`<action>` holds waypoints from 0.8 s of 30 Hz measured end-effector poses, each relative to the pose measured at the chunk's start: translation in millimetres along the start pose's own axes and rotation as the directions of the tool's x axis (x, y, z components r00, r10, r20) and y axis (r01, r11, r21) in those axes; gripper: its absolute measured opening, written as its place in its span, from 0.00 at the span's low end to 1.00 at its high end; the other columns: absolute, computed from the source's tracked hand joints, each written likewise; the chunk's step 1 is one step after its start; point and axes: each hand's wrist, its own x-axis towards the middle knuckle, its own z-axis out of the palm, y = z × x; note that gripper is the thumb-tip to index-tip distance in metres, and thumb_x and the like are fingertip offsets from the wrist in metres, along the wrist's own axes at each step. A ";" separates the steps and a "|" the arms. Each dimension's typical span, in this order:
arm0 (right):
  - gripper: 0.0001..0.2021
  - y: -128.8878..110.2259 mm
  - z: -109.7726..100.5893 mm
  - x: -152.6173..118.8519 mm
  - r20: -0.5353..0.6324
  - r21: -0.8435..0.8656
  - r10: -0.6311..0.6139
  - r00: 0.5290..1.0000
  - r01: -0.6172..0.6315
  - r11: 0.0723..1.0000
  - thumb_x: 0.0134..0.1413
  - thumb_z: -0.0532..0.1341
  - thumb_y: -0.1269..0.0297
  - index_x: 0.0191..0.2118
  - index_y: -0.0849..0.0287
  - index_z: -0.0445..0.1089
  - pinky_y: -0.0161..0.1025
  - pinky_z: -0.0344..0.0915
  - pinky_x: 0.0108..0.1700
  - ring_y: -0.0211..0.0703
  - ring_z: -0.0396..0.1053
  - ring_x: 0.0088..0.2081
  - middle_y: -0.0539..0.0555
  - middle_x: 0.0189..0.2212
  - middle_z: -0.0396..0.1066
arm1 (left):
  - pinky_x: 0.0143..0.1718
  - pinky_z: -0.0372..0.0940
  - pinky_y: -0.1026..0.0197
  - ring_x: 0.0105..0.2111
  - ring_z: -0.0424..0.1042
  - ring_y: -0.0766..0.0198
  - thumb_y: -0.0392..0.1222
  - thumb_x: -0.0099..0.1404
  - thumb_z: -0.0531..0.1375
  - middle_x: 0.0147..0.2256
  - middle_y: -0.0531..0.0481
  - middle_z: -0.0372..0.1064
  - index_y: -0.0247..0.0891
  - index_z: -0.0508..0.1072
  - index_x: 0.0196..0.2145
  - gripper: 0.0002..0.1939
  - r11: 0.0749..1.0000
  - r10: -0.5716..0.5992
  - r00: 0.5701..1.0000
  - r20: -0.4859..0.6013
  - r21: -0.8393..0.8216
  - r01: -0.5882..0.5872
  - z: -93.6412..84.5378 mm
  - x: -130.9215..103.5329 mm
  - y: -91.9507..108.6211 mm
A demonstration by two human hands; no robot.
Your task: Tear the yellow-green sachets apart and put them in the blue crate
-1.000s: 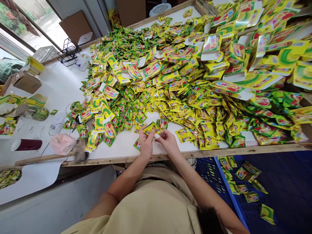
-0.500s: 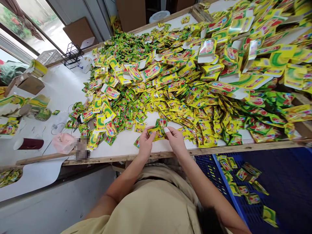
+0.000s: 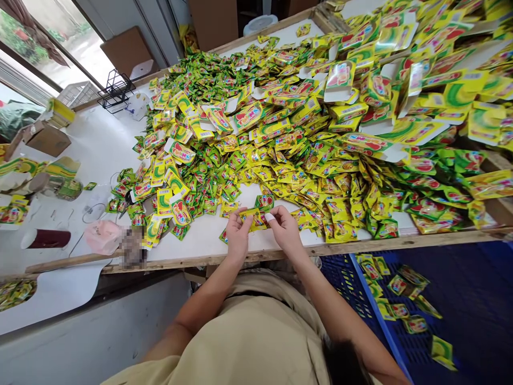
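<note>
A yellow packet point(image 3: 253, 218) is stretched between my two hands just above the white table near its front edge. My left hand point(image 3: 239, 233) pinches its left end between thumb and fingers. At the right end, my right hand point(image 3: 284, 231) grips it, with a white covering on the thumb. A green packet point(image 3: 264, 202) lies just behind the yellow one, partly overlapped by it. Beyond my hands spreads a heap of small yellow packets point(image 3: 320, 184) and green packets point(image 3: 208, 163), with printed yellow boxes point(image 3: 248, 116) on top.
The wooden edge point(image 3: 216, 260) of the table runs in front of me. At the lower right is a blue crate point(image 3: 473, 299) with several packets. A dark red cup point(image 3: 47, 238), a pink bag point(image 3: 102, 237), scissors point(image 3: 127, 199) and a jar point(image 3: 60, 186) lie to the left.
Both hands have shifted very slightly left in view along with the scene, still holding the yellow packet. Little else differs.
</note>
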 end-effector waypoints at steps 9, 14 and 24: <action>0.25 7.7 2.2 4.8 0.117 -0.027 -0.056 0.992 0.060 0.998 0.47 0.64 0.52 0.49 0.56 0.62 0.44 0.66 0.46 0.48 0.68 0.45 0.58 0.45 0.69 | 0.34 0.61 0.67 0.27 0.65 0.71 0.45 0.51 0.68 0.25 0.58 0.61 0.37 0.69 0.40 0.20 0.998 -0.023 1.000 -0.003 -0.050 0.023 6.9 -1.6 -5.1; 0.18 6.6 5.7 3.3 0.183 -0.066 -0.020 0.983 0.033 0.997 0.49 0.62 0.51 0.43 0.58 0.71 0.46 0.67 0.45 0.49 0.71 0.41 0.57 0.40 0.75 | 0.43 0.64 0.59 0.38 0.69 0.63 0.47 0.63 0.58 0.35 0.49 0.69 0.38 0.70 0.42 0.13 0.929 0.168 0.979 0.117 0.313 -0.197 -0.6 -7.4 7.2; 0.17 20.9 -16.6 3.4 0.036 0.020 0.014 0.999 -0.015 1.000 0.46 0.65 0.51 0.37 0.59 0.68 0.46 0.71 0.34 0.45 0.70 0.31 0.55 0.32 0.73 | 0.53 0.55 0.39 0.57 0.57 0.39 0.53 0.52 0.66 0.54 0.28 0.58 0.30 0.56 0.57 0.41 0.181 0.481 0.825 -0.298 0.954 0.239 -141.4 71.4 74.8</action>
